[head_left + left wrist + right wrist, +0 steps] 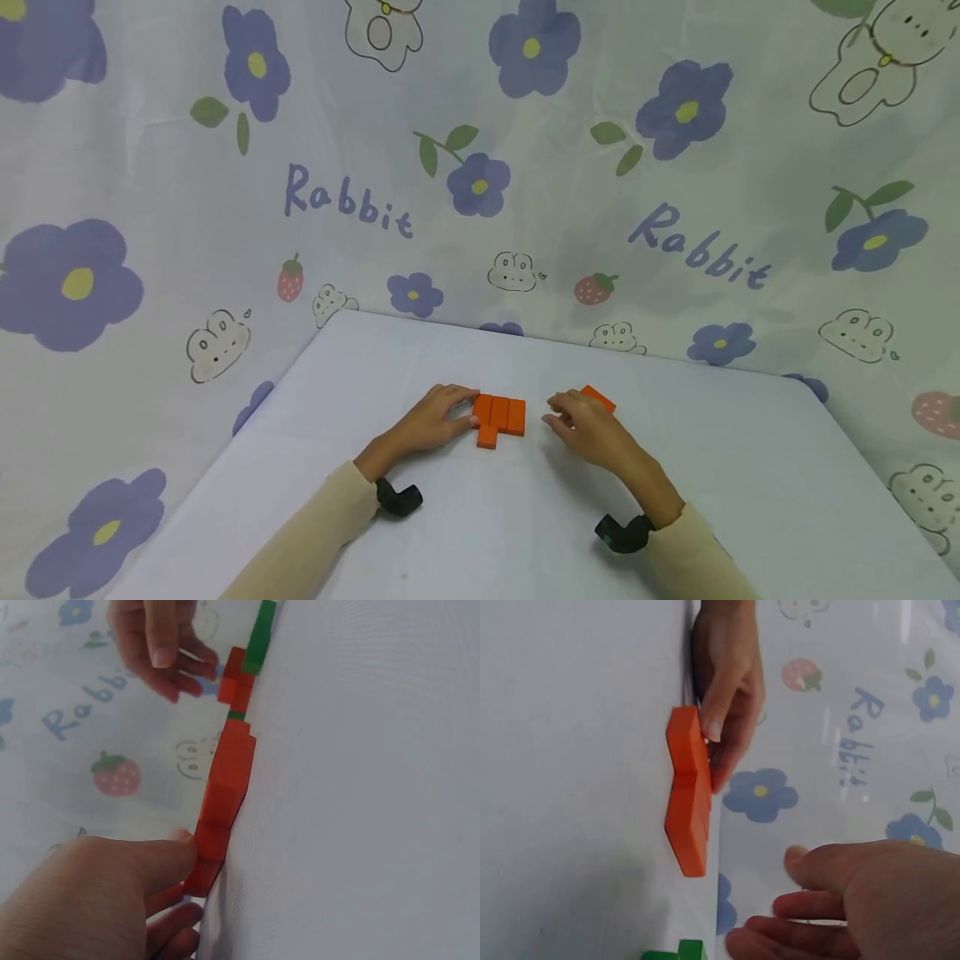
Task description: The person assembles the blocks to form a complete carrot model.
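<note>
In the head view an orange block group lies flat on the white table, a row of three with a smaller piece jutting toward me. My left hand pinches the left end of the row, thumb on the near side and fingers at the far edge. To the right, my right hand hovers with loosely bent fingers and nothing in them, apart from the row. Another orange block lies just beyond it, partly hidden by the hand. In the left wrist view, the left thumb touches the end block.
Green blocks show at the lower edge of the right wrist view, and a green block stands at the top of the left wrist view. A patterned cloth rises behind the white table.
</note>
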The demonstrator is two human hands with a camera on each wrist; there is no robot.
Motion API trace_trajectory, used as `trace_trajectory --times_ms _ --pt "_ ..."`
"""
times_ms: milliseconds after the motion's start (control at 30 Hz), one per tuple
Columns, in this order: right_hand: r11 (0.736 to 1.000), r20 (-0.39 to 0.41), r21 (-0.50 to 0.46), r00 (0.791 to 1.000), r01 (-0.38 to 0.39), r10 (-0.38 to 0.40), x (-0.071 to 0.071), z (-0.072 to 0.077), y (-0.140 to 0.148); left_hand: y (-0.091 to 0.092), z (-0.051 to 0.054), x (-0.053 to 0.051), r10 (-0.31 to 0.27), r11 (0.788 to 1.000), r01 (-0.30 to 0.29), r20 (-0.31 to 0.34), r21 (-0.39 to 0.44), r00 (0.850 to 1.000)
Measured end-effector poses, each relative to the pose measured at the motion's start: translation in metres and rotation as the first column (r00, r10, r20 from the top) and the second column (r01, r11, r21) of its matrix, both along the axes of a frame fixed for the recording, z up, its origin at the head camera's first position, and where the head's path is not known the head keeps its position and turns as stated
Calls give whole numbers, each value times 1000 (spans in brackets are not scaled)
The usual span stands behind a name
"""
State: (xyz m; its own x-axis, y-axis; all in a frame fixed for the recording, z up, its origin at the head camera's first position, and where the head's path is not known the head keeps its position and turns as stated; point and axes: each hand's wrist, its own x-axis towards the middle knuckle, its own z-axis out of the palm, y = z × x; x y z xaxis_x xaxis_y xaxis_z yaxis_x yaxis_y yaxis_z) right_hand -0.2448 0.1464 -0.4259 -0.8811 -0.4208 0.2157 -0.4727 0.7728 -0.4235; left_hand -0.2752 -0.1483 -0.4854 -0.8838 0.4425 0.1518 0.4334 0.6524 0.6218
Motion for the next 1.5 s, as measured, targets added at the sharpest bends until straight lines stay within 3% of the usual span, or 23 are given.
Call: trace_trajectory --times_ms 167,367,533,833,1200,1500 --pt "996 112 43 991 73 -77 -3 4 18 -3 0 -1 16 1000 -16 -6 9 1000" --pt "982 131 109 977 156 -170 -5 3 29 -1 -5 -4 11 1000 -11 1 1 1000" --pt "968 108 146 970 202 -218 -10 -4 35 1 -3 -4 13 1000 -13 23 -4 1000" --pt "964 36 166 976 208 -217 -25 -22 40 2 -2 -3 -3 1000 3 3 3 1000" --pt "969 99 103 967 225 -235 -31 -25 44 1 -4 -4 2 1000 -2 8 14 1000" --pt "977 86 69 975 201 -207 -35 -28 48 1 -2 -1 5 1000 -5 16 13 1000"
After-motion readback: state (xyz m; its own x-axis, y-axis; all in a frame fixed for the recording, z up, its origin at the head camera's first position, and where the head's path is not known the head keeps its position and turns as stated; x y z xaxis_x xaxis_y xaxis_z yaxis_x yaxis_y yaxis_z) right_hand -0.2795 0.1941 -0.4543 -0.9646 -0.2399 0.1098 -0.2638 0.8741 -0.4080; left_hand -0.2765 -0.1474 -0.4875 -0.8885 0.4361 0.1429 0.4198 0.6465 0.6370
